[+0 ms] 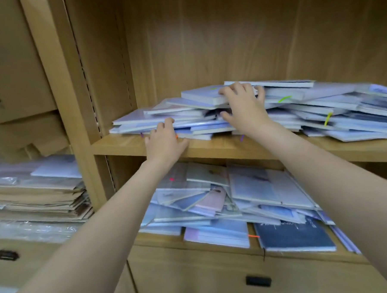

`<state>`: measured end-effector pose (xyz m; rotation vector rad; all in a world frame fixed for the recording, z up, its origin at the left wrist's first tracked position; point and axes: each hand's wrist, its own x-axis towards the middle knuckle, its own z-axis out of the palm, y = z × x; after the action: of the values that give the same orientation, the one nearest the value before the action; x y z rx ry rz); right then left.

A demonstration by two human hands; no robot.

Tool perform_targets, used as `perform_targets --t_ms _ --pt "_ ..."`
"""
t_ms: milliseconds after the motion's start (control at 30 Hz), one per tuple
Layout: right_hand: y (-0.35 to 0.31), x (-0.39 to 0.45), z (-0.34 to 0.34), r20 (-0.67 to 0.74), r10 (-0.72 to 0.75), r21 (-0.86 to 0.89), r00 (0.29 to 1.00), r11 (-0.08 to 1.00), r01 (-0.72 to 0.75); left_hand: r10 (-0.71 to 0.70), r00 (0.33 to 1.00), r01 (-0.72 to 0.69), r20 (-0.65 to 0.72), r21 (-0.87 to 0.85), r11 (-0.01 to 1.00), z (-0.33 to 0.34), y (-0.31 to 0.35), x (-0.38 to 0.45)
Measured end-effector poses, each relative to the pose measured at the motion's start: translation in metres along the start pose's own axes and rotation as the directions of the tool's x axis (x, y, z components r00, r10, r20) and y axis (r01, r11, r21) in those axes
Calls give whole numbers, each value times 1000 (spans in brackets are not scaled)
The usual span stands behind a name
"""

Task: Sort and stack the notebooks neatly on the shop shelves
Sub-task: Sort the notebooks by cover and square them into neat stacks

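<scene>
From up here I see both my hands on the heap of notebooks that sprawls across the upper shelf, centre to right of the frame. My right hand is on the pile's high middle, fingers curled over the edge of a pale notebook near the top and thumb tucked under lower ones, so it is grasping a wedge of them. My left hand lies at the pile's lower left corner, fingers bent against the bottom edges and palm over the shelf lip; I cannot tell whether it is clasping a book or only pressing. I judge the step to be gathering a batch to square up. To do it well I would take a modest handful, support it from below with the left, and draw it out level, since the glossy wrapped covers look slippery and the slanting stack could slide off. A second jumble fills the lower shelf. The dark blue notebook at lower right bears pale script, too blurred to read; no brand is legible.
</scene>
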<state>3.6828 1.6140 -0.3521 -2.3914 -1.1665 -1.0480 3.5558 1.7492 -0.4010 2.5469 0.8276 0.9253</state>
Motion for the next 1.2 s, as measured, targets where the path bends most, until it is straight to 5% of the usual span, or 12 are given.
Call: perform_targets --t_ms 433,733,967,1067,1200 --pt "1 15 0 -26 -26 6 999 1000 26 -5 1000 7 -24 62 998 7 10 14" --pt "-8 -6 -7 -320 -92 -59 943 995 77 -42 999 42 7 -1 999 2 18 -5" --pt "-9 -26 -35 28 77 51 997 996 -79 12 999 -9 42 -67 998 -19 18 -27" --pt "-8 -21 -38 58 196 111 979 973 -202 39 998 -35 39 -99 995 -26 18 -30" --pt "2 -17 -30 66 146 74 987 986 -151 142 990 -140 9 -124 982 -23 22 -23"
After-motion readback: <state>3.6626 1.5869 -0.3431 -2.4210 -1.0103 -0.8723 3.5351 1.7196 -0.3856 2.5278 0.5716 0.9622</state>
